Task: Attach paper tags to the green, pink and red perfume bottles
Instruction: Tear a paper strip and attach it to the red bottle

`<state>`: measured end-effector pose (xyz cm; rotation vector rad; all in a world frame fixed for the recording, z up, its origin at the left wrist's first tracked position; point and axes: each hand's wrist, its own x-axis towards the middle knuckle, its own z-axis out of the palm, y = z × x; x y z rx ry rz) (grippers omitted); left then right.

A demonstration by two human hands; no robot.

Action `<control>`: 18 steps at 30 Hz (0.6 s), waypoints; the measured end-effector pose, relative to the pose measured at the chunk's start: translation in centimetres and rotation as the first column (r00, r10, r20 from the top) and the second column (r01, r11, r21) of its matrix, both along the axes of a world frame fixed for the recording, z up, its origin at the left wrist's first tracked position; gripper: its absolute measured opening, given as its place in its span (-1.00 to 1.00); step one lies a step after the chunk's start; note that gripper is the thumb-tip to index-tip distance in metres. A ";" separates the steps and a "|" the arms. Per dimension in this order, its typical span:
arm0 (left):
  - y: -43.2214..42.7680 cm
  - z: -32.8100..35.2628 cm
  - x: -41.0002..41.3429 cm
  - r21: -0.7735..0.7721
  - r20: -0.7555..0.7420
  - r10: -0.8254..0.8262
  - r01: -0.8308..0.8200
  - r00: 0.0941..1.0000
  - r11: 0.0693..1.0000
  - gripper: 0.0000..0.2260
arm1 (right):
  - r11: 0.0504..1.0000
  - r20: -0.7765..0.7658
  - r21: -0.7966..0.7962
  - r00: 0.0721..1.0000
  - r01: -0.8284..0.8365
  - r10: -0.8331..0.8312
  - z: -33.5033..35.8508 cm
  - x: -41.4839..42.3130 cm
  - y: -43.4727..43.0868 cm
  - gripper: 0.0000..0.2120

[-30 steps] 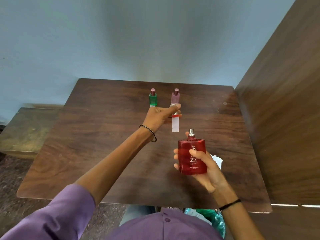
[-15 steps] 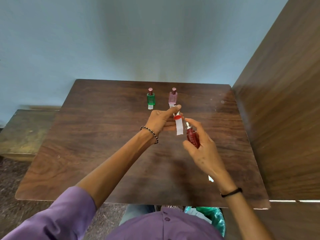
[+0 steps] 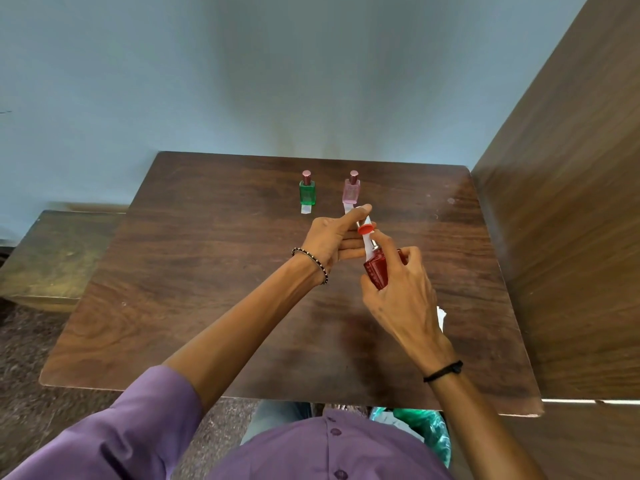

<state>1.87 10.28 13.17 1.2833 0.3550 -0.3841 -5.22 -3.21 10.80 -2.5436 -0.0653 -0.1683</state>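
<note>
My right hand [image 3: 401, 292] grips the red perfume bottle [image 3: 375, 270] above the table, tilted with its silver sprayer toward the left hand. My left hand [image 3: 334, 239] pinches a white paper tag [image 3: 366, 233] with a red band, held against the bottle's neck. At the back of the table stands the green bottle [image 3: 307, 190] with a white tag lying in front of it. Next to it on the right is the pink bottle [image 3: 351, 189], also with a tag at its base, partly hidden by my left thumb.
The dark wooden table [image 3: 207, 289] has a wooden panel [image 3: 571, 237] along its right side and a blue wall behind. A white scrap of paper [image 3: 441, 317] lies behind my right wrist. A lower bench [image 3: 52, 254] sits to the left. A green bag [image 3: 426, 427] is below the table's front edge.
My right hand turned the red bottle edge-on and carried it up to the left hand. The tag's red band now sits at the bottle's sprayer.
</note>
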 end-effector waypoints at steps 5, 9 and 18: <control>-0.3 -0.1 -0.1 -0.002 -0.013 -0.015 0.015 1.000 1.000 -0.61 | 1.000 -0.014 0.000 1.000 0.003 -0.003 -0.2 -0.3 -0.3 -0.35; -0.5 -0.4 -0.1 -0.003 -0.017 -0.014 0.014 1.000 1.000 -0.61 | 0.998 -0.012 0.054 1.000 0.027 -0.026 -0.3 -0.6 -0.6 -0.35; -0.7 -0.5 -0.2 -0.034 0.002 -0.049 0.049 0.999 0.998 -0.61 | 0.987 -0.101 0.136 0.992 0.090 -0.076 0.5 -1.3 -1.7 -0.27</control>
